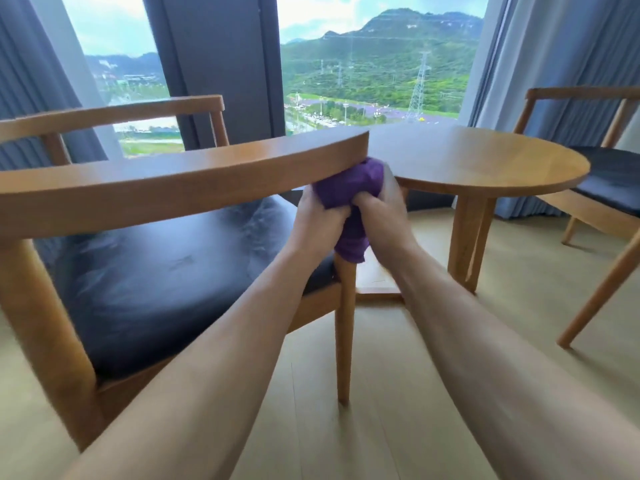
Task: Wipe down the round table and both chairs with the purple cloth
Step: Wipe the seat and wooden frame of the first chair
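Two bare forearms reach in from the near edge, and both hands meet at the front end of the near chair's armrest. The left hand point(317, 221) has its fingers curled round the purple cloth point(349, 188), and the right hand point(381, 211) grips the same bundle from the other side, thumb tucked into the folds. The cloth is bunched up against the underside of the armrest's rounded tip and wrapped about the top of the chair's front leg, with a loose tail hanging down between the two wrists. The near chair point(180, 178) is pale wood with a curved arm sweeping across the left of the view and a dark padded seat point(166, 271) below it; its slim front leg runs down to the floor point(381, 393), which is light wood planking. Just beyond the hands stands the round bench point(485, 161), also pale wood, its near edge close behind the cloth but not touching it as far as I can tell; its legs come down to the right of the hands. At the bench's far right edge is the second chair point(595, 174), same build, dark cushion, partly tucked in beside the top. Behind all this a tall window point(374, 64) shows green hills, pylons and a road, with blue-grey curtains point(554, 46) hanging at either side.
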Tool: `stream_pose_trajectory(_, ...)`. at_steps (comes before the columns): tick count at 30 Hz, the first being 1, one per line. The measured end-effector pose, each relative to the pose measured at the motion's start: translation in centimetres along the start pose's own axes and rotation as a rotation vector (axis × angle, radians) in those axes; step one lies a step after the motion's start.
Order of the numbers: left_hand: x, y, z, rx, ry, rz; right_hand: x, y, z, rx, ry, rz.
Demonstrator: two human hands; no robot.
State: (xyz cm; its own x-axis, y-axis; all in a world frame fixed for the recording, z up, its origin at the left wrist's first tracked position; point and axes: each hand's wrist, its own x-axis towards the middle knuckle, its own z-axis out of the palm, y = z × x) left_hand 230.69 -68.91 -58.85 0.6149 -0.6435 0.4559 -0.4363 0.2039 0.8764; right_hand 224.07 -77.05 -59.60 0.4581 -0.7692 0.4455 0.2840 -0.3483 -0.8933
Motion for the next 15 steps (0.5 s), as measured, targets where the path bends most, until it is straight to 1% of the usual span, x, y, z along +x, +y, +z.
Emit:
stream_pose_trajectory(2,-1.2,-1.7,-0.2,0.002,-0.036,-0.048,-1.9,1.8,0.0,0.005,-0.015,0.059)
stream_pose_trajectory(4,-2.7,-3.2,-0.2,-0.099,-0.139,-0.130,-3.5,3.5,-0.2,0.016,-0.070,0.141)
stream_pose_trajectory(5,-3.3,-3.3,0.2,-0.133,-0.166,-0.161,-4.0,4.1,-0.4,0.026,-0.079,0.170)
stream_pose_trajectory(8,-3.6,-3.0,1.1,-0.163,-0.117,-0.200,-4.1,4.6,-1.2,0.046,-0.063,0.211)
stream_pose_trajectory(12,-3.4,-2.0,0.9,-0.087,-0.116,-0.140,-3.9,3.4,-1.6,-0.004,-0.084,0.194)
stream_pose_trajectory(14,-2.7,-1.2,0.7,-0.122,-0.123,-0.082,-3.0,1.9,-1.5,-0.003,-0.080,0.133)
stream_pose_trajectory(15,-2.1,-0.7,0.7,-0.121,-0.100,-0.035,-2.3,1.0,-1.4,0.003,-0.071,0.086)
